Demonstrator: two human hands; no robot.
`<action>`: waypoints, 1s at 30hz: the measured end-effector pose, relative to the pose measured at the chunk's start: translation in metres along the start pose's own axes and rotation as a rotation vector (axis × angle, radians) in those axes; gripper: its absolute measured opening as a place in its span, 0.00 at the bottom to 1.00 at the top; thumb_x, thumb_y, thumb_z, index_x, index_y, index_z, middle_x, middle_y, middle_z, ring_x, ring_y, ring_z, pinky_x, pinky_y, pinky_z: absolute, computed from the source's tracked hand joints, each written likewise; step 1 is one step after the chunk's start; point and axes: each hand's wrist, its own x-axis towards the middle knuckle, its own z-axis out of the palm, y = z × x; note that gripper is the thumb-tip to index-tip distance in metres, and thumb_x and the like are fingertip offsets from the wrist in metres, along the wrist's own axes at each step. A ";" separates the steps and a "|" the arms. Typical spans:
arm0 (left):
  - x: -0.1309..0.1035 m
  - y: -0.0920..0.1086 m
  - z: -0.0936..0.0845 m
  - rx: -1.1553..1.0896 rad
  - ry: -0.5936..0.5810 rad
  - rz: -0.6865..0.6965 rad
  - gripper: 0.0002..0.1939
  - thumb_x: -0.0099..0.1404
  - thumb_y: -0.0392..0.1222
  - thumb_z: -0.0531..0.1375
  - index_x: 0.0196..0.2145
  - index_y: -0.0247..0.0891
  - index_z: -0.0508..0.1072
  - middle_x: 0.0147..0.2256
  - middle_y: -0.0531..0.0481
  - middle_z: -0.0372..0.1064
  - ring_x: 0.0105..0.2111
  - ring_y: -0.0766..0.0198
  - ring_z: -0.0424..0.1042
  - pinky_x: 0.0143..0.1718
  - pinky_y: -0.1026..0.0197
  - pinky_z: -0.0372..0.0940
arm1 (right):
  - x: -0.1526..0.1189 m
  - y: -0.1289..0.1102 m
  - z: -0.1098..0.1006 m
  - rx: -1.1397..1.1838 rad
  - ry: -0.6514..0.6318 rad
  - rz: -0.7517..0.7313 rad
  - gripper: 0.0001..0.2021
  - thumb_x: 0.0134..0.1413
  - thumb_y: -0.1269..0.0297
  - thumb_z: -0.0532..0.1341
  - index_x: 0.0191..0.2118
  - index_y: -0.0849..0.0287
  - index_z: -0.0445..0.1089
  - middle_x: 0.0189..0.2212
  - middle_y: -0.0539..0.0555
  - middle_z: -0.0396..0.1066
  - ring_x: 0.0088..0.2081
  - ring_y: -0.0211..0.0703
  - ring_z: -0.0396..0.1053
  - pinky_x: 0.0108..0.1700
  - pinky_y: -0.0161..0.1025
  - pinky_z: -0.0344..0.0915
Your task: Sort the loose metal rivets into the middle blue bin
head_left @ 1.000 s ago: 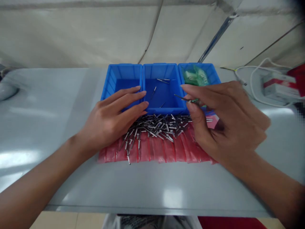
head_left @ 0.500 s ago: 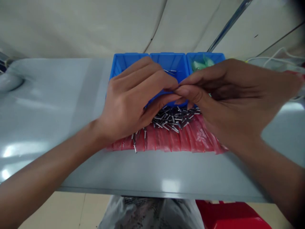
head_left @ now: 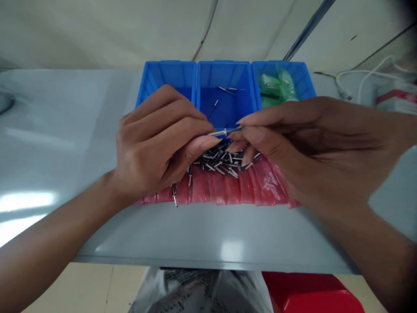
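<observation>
Pinching a blind rivet (head_left: 224, 132) mid-frame
Left hand (head_left: 159, 141) grips the sleeve (head_left: 216, 133), right hand (head_left: 299, 152) the mandrel (head_left: 235, 129); a light, level pinch suits.

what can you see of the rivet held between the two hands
The rivet looks metallic: bright silver sleeve, small flange, thinner darker pin. It spans sideways, nearly level, in front of the middle blue bin. The left hand pinches the sleeve's end, the right hand the pin's, hiding both tips.
</observation>
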 end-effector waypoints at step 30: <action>-0.012 -0.030 0.003 0.156 -0.255 0.132 0.17 0.79 0.36 0.63 0.63 0.40 0.75 0.66 0.34 0.76 0.67 0.38 0.78 0.65 0.36 0.82 | 0.001 0.033 -0.008 -0.669 -0.407 -0.793 0.06 0.71 0.73 0.67 0.48 0.59 0.80 0.41 0.52 0.83 0.40 0.42 0.79 0.41 0.41 0.80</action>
